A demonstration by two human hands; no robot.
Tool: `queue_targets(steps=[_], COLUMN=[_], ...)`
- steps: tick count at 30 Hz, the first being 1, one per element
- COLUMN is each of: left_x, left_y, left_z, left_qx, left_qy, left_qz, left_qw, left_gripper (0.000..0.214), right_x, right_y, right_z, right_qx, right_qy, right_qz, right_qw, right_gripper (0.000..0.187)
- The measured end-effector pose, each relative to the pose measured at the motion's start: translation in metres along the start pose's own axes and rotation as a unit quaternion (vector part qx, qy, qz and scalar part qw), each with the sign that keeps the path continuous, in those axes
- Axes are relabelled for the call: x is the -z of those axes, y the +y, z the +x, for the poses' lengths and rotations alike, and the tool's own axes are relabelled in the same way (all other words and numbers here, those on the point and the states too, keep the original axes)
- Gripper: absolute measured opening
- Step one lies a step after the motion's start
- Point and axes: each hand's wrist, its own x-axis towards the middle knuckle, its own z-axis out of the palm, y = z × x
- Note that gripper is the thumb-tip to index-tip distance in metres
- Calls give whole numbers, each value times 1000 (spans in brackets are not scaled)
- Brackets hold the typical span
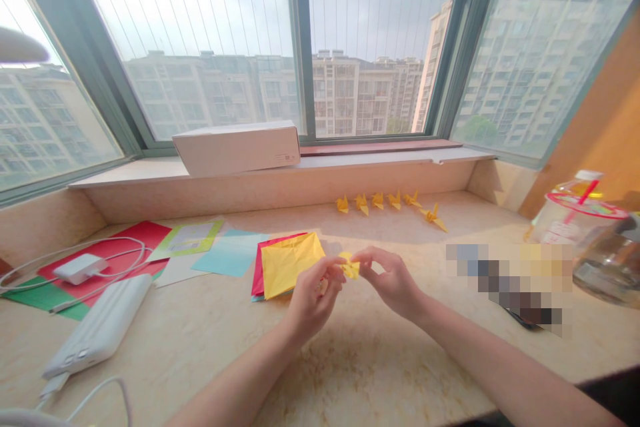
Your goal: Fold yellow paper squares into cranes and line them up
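Observation:
Between my two hands, just above the marble-patterned counter, is a small folded piece of yellow paper (351,268). My left hand (316,293) pinches its left side, with the other fingers curled in. On the right side, my right hand (387,278) grips it between thumb and forefinger. The exact folds are too small to make out. Just left of my left hand lies a creased yellow sheet (290,263) on top of a red sheet (259,270). Behind my hands, several yellow paper cranes (379,201) stand in a row near the back ledge.
Left are a white power bank (103,323), a charger with cable (83,268), and red, green and light blue sheets (227,253). A white box (237,148) sits on the windowsill. At right stand a lidded cup with a straw (567,220) and a pixelated object (520,287).

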Motion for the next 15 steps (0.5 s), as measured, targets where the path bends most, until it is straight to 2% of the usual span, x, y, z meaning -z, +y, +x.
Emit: queue_targets(steps=[3,6,10,13,15], left_x=[-3,-7,-11,-11,-11], left_y=[-2,-9,-14,-11,-8], left_z=[0,3,4,3,3], left_qx=[20,39,93,123,129], left_qy=[9,32,41,40,31], left_qz=[-46,-50,-85,-91,-89], left_qw=[999,998,991,987,987], left_gripper=[29,24,28,42,40], right_x=[-1,-3,-10,-14,-15], right_y=[-1,-3,-3,0,1], right_z=[-1,-2,-1,0,1], right_qx=[46,46,-40,-113,-142], right_qy=[7,8,46,56,35], right_qz=[-15,-8,42,122,160], right_qw=[999,999,997,985,976], right_gripper=[19,19,13,27,34])
